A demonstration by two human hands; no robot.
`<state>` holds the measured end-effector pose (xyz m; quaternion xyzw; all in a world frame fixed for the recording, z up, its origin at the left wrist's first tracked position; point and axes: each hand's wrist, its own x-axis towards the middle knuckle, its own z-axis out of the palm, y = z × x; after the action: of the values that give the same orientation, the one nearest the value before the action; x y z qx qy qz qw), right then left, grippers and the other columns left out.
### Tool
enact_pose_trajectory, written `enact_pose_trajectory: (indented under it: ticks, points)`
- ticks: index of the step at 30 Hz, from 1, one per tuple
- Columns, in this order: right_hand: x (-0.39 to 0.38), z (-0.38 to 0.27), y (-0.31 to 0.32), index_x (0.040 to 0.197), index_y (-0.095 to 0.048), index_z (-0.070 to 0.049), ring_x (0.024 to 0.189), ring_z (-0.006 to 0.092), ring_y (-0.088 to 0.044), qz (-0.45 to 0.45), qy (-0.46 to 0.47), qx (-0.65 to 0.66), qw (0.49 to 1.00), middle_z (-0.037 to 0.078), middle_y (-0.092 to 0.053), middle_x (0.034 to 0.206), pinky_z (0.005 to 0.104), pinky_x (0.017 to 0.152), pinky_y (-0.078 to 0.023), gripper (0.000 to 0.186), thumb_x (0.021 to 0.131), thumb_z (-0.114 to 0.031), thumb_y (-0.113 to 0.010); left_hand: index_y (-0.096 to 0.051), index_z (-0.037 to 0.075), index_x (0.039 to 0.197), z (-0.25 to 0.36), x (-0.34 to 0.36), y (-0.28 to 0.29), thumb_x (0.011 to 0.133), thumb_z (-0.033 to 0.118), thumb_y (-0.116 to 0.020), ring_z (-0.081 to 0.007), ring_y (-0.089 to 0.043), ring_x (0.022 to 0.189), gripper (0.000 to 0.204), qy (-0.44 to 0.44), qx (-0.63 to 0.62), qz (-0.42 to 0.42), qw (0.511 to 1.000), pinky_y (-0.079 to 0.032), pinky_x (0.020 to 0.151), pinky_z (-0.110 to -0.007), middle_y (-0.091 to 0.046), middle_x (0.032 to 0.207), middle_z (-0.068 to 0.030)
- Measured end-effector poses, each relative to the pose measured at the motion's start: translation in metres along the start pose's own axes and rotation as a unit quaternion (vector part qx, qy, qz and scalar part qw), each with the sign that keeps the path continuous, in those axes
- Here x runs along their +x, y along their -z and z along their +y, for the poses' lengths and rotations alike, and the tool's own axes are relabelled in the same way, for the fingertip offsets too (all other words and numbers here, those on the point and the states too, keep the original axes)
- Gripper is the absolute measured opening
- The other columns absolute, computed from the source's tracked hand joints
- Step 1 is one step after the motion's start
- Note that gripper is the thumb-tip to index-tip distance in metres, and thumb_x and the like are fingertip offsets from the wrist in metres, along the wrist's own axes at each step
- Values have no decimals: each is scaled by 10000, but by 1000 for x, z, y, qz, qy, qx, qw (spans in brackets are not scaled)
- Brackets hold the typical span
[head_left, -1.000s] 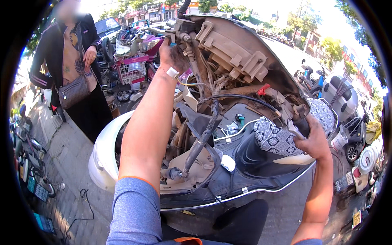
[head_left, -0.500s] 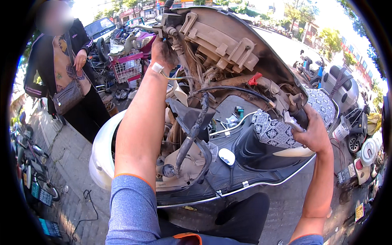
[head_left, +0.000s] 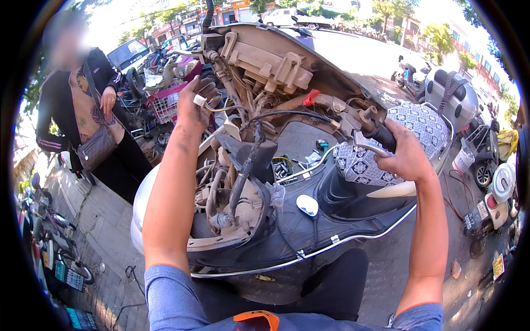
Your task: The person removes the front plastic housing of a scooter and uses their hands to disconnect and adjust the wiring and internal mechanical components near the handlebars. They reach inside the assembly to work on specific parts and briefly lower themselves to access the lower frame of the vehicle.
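A scooter's handlebar assembly, with its dusty brown inner side (head_left: 270,63) showing, lies tilted over the scooter's open front body. My right hand (head_left: 408,154) is wrapped round the black handlebar grip (head_left: 384,138), its thumb by the silver brake lever (head_left: 371,145). At the other end, my left hand (head_left: 195,105) is off the bar with its fingers apart. A white wire connector (head_left: 199,100) hangs in front of that hand, on thin wires. From the middle, a taped wiring harness (head_left: 245,176) runs down into the body. A red cap (head_left: 311,97) sits on the bar.
A mirror (head_left: 307,205) lies on the black footboard (head_left: 348,226). The seat has a patterned cover (head_left: 422,132). A person with a shoulder bag (head_left: 98,147) stands at the left. Parked scooters, a pink basket (head_left: 167,105) and a white bucket (head_left: 462,161) surround the work.
My left hand has let go of the handlebar's far end and drawn back from it. The handlebar assembly has shifted left in view; my right hand keeps its grip.
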<state>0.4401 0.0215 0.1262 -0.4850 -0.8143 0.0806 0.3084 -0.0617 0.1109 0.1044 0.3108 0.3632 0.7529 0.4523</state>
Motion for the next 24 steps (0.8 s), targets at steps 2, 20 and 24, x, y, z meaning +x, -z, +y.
enact_pose_trajectory:
  ticks: [2,20,24]
  points:
    - [-2,3,0,1157,-648,18,905,403,-661,2,-7,-4,1000,224,-675,973,439,877,-544,557,660,-187,-791,-668,14,1334,-11,-44,10,1103,337,-603,-235,-658,1188,402,-29,20,38,999,-511,1073,-442,-706,1267,-112]
    - [-12,5,13,1283,-635,-8,897,319,-723,-29,-37,-1,999,187,-720,987,444,834,-595,658,700,-249,-824,-700,3,1208,-23,-226,-62,938,233,-779,-439,-666,1086,363,-360,689,-91,623,-534,935,-510,-704,1115,-229]
    - [-3,8,11,1235,-652,-12,976,350,-753,-73,-35,-11,997,205,-755,1030,458,868,-585,631,699,-300,-819,-701,9,1146,-12,-193,-50,953,168,-734,-472,-688,1048,252,-351,700,-123,609,-542,909,-546,-708,1126,-218]
